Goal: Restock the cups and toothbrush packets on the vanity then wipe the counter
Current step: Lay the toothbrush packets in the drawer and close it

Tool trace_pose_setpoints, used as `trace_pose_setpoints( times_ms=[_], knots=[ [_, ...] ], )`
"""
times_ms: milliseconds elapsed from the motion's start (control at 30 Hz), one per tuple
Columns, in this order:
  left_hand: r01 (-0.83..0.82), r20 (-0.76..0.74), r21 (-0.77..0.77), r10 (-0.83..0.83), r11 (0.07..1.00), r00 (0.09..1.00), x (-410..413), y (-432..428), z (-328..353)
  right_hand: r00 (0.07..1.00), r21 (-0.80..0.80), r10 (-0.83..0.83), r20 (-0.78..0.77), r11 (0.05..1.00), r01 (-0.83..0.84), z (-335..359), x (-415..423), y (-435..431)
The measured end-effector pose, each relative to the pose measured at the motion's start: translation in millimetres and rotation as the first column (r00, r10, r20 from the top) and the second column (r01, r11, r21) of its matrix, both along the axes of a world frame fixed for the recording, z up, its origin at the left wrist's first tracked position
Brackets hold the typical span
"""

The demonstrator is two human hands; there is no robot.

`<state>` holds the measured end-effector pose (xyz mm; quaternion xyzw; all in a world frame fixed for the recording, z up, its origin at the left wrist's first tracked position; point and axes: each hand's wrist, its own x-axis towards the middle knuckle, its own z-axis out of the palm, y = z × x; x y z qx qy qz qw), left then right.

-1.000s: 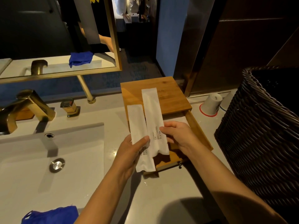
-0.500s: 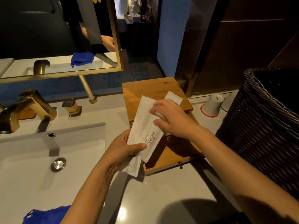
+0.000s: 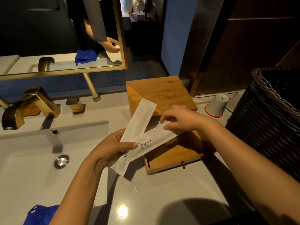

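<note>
My left hand pinches the near ends of two white toothbrush packets, which fan out above the counter. One packet points up and away; the other packet, printed "BRUSHING TEETH", slants right over the open drawer of a wooden box. My right hand grips the far end of that slanted packet. A third packet lies in the drawer behind, mostly hidden. Two upturned white cups stand on coasters right of the box.
A blue cloth lies at the counter's near left edge. The sink basin with a gold faucet fills the left. A dark wicker basket stands at the right. A gold-framed mirror hangs behind.
The two packets, side by side and upright a second ago, have fanned apart. My right hand moved from their lower part to the far end of the right packet and swung it over the drawer.
</note>
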<state>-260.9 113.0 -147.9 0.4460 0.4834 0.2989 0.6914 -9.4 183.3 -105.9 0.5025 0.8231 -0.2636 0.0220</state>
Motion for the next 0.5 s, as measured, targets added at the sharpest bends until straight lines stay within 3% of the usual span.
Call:
trace_pose_setpoints(
  times_ms=[167, 267, 500],
  knots=[
    [-0.136, -0.038, -0.04, 0.134, 0.99, 0.99, -4, 3, 2, 0.984, -0.106, -0.062, -0.167, 0.993, 0.044, -7, 12, -6],
    [-0.225, -0.085, -0.04, 0.221, 0.973, 0.971, -15, 5, 1, 0.986, -0.109, -0.099, -0.135, 0.99, 0.085, -9, 29, -3],
    [-0.264, -0.097, -0.031, 0.26, 0.964, 0.961, -26, 3, 0, 0.989, -0.174, -0.133, -0.072, 0.977, 0.119, -16, 49, 2]
  ],
)
